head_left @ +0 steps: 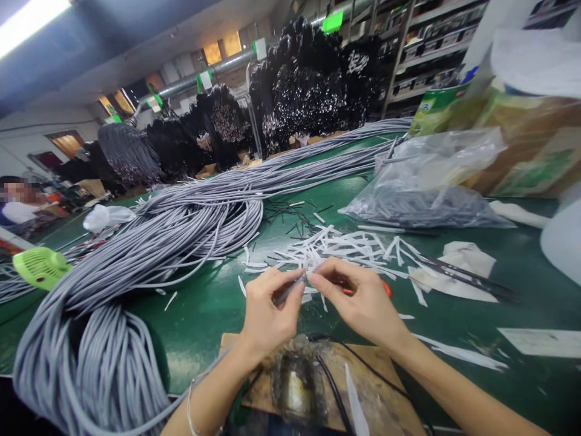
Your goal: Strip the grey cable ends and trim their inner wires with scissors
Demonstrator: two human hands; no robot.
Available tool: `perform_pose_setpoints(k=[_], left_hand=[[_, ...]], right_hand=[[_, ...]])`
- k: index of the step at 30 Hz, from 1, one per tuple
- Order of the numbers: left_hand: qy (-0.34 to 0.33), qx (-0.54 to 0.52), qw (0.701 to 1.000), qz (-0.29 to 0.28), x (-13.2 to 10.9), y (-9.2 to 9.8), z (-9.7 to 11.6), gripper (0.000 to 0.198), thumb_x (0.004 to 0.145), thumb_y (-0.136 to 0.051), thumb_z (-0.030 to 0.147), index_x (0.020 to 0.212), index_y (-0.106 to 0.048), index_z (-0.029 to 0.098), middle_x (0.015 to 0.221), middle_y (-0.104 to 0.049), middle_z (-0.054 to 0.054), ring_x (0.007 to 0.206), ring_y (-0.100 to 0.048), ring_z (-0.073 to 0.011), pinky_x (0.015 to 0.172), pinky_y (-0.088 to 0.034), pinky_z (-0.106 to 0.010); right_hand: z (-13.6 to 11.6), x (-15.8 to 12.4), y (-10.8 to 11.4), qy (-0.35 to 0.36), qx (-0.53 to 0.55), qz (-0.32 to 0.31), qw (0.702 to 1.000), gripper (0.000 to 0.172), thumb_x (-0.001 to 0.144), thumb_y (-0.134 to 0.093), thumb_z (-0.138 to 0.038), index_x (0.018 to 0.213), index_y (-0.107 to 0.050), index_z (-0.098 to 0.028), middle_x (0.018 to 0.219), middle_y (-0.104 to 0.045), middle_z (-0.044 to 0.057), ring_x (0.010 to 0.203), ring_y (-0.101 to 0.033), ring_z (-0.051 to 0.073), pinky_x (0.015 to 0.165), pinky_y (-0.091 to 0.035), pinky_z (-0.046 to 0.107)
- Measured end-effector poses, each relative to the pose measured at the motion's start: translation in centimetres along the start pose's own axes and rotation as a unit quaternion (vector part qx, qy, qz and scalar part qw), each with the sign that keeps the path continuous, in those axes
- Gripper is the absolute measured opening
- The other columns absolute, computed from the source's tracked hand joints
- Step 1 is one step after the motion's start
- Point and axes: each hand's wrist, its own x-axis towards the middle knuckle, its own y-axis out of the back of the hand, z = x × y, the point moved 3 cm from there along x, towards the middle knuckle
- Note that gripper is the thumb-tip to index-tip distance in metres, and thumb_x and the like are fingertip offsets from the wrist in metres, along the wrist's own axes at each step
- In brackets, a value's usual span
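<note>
In the middle of the view, my left hand [272,306] pinches the end of a grey cable [290,290]; its length seems to run back under my left forearm. Fingertips of my right hand [358,297] meet the left ones at the cable's tip, closed on something too small to make out. Red-orange handles [387,288] show behind my right hand, partly hidden by it. Just beyond both hands lies a pile of white strips [340,245]. Below them sits a metal pot [297,387] on a wooden board [381,369].
A large bundle of grey cables [181,224] covers the left of the green table [195,321], with a green fan [40,266] beside it. At right are a clear plastic bag [422,194], scissors [467,275] on white cloth and a cardboard box [535,145]. A person [20,203] is far left.
</note>
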Motion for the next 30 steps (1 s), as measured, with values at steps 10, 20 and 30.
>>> perform_pose_setpoints(k=[10,20,30], left_hand=[[0.097,-0.061,0.992,0.057,-0.2,-0.1,0.1,0.018,0.074,-0.057,0.025,0.080,-0.069,0.012,0.071,-0.065,-0.007,0.062,-0.059,-0.0150,0.056,-0.046,-0.023],[0.177,-0.223,0.958,0.040,1.2,0.1,-0.8,0.023,0.062,-0.065,0.033,0.056,-0.067,0.012,0.049,-0.052,0.001,0.049,-0.038,-0.0080,0.047,-0.031,-0.022],[0.234,-0.288,0.927,0.060,1.3,-1.3,-2.1,0.040,0.074,-0.052,0.050,0.065,-0.058,0.012,0.044,-0.030,0.008,0.038,-0.023,-0.0033,0.037,-0.019,-0.018]], right_hand=[[0.5,-0.4,-0.2,0.001,0.188,0.064,0.980,0.028,0.073,-0.061,-0.041,0.059,-0.055,-0.018,0.053,-0.045,-0.002,0.048,-0.038,0.009,0.043,-0.031,0.022],[-0.9,0.2,-0.6,0.012,0.075,0.049,0.996,0.034,0.073,-0.059,-0.048,0.056,-0.054,-0.018,0.048,-0.047,-0.001,0.044,-0.041,0.009,0.040,-0.033,0.022],[0.5,-0.2,-1.2,-0.043,0.003,0.073,0.996,0.022,0.064,-0.068,-0.035,0.063,-0.054,-0.017,0.044,-0.033,-0.008,0.039,-0.028,0.006,0.037,-0.024,0.021]])
